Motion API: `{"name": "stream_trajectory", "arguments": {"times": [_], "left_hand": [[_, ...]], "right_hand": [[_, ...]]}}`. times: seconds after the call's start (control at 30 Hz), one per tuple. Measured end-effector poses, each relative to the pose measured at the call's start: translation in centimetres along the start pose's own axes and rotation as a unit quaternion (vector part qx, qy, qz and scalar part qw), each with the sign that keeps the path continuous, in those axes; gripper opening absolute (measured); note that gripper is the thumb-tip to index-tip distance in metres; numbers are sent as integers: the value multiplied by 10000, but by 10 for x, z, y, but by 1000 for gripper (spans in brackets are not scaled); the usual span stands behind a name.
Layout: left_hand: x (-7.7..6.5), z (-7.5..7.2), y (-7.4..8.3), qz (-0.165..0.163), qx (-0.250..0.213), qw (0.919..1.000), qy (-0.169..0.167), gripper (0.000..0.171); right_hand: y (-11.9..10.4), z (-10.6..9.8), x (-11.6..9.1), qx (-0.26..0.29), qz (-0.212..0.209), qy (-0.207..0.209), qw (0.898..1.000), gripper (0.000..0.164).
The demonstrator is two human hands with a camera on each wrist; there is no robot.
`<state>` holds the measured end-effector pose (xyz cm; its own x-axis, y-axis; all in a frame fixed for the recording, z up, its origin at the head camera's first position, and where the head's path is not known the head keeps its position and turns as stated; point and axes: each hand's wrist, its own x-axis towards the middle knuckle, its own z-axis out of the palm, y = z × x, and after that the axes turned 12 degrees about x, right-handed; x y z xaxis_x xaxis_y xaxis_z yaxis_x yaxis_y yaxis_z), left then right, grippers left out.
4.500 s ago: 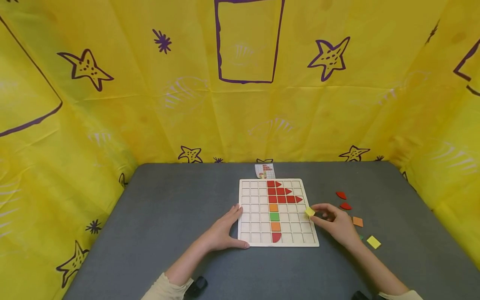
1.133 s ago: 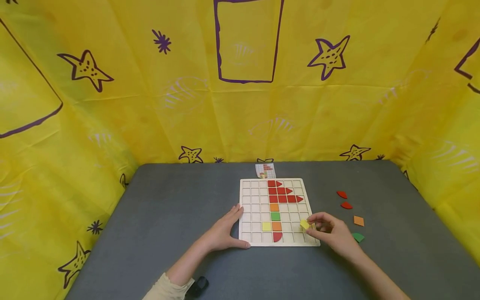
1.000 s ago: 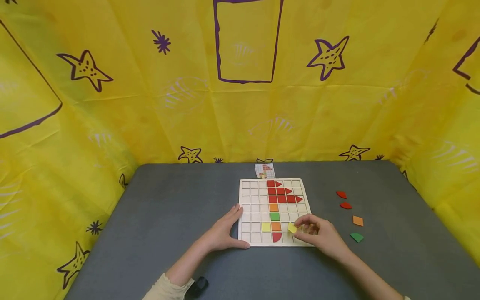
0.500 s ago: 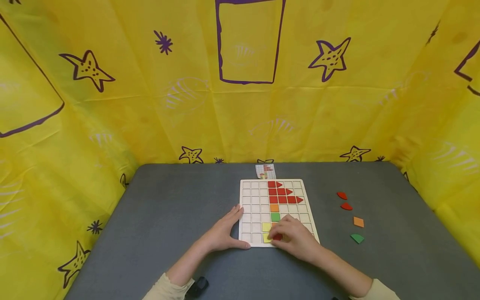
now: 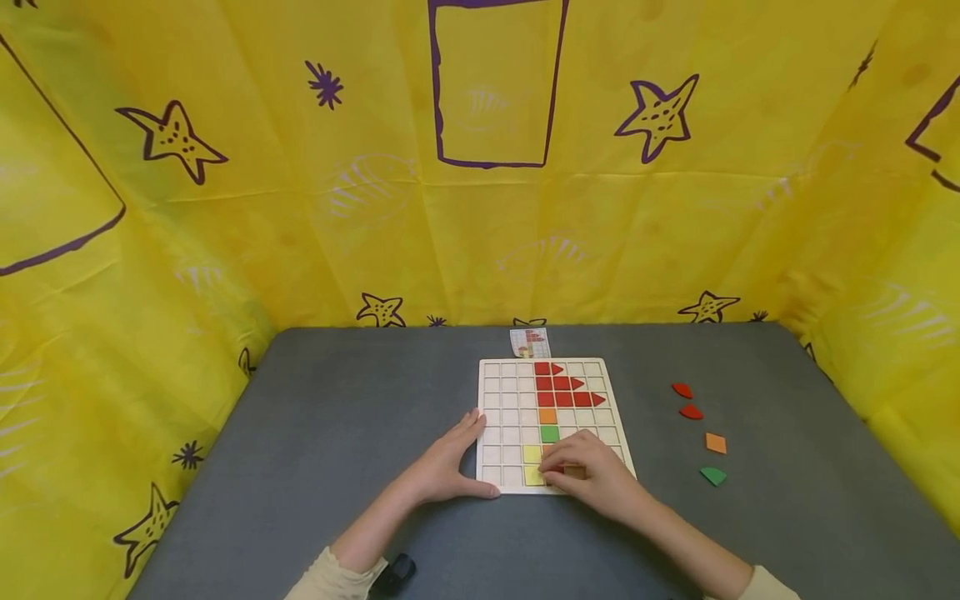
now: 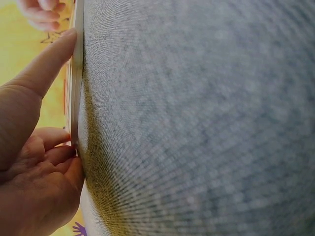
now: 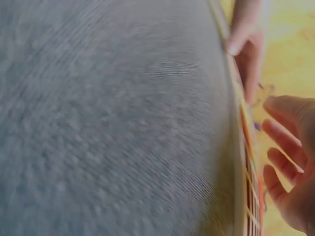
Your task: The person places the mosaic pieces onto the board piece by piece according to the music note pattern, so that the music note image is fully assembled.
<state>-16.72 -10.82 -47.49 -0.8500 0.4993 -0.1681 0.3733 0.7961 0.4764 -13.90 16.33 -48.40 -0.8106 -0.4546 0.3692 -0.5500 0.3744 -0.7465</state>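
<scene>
A white gridded board point(image 5: 512, 433) lies on the grey table, with red, orange, green and yellow tiles in its cells. My left hand point(image 5: 444, 467) steadies its left front corner, thumb at the front edge and fingers along the left side. My right hand point(image 5: 596, 473) hovers at the front rows, its fingertips beside a yellow square tile point(image 5: 532, 477) lying flat in the front row. In the right wrist view the fingers are loosely bent, and no tile shows between thumb and fingers. Another yellow tile point(image 5: 532, 454) sits just behind it. The right hand partly covers the orange and red tiles alongside.
Right of the board lie two red pieces point(image 5: 691, 412), an orange square point(image 5: 716, 442) and a green quarter-round piece point(image 5: 713, 476). A small pattern card point(image 5: 530, 342) lies behind the board. Yellow printed cloth point(image 5: 480, 242) surrounds the table at the back and sides.
My right hand has carried two yellow squares leftward from the board's right side; they now lie flat in the two front rows. My left hand has stayed at the corner.
</scene>
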Motion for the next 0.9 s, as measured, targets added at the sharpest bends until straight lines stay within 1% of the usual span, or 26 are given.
{"name": "stream_trajectory", "arguments": {"times": [0.03, 0.1, 0.13, 0.2, 0.3, 0.37, 0.43, 0.47, 0.6, 0.7, 0.73, 0.8, 0.9], "left_hand": [[0, 0, 0, -2, -6, 10000, -5, 108], [0, 1, 0, -14, -9, 10000, -14, 108], [0, 1, 0, -22, -9, 10000, -17, 109], [0, 1, 0, -44, -12, 10000, -32, 109], [-1, 1, 1, -50, -27, 10000, -59, 109], [-1, 0, 1, -48, -31, 10000, -70, 109], [-1, 0, 0, -33, -39, 10000, -70, 108], [-1, 0, 0, -26, -31, 10000, -62, 108], [-1, 0, 0, -33, -26, 10000, -63, 108], [-1, 0, 0, -25, -18, 10000, -58, 108], [-1, 0, 1, -22, -12, 10000, -60, 108], [-1, 0, 1, -24, -13, 10000, -67, 108], [0, 0, 1, -24, -32, 10000, -61, 108]], "right_hand": [[0, -4, -2, 152, 297, 106, 9994, 13], [1, -16, -6, 392, 895, 360, 9946, 12], [2, -22, -8, 504, 1191, 501, 9903, 12], [-2, -38, -11, 647, 1767, 756, 9792, 12], [4, -61, -22, 827, 2373, 1012, 9626, 19], [10, -76, -30, 767, 2665, 1112, 9543, 24], [23, -90, -40, 592, 2751, 1229, 9517, 29], [26, -97, -43, 433, 2782, 1289, 9509, 30], [36, -125, -58, -363, 2767, 1374, 9504, 33], [44, -144, -71, -832, 2807, 1227, 9483, 35], [47, -150, -75, -914, 2855, 1164, 9469, 36], [52, -158, -83, -983, 2938, 1023, 9453, 37], [56, -165, -90, -1043, 2947, 846, 9461, 38]]}}
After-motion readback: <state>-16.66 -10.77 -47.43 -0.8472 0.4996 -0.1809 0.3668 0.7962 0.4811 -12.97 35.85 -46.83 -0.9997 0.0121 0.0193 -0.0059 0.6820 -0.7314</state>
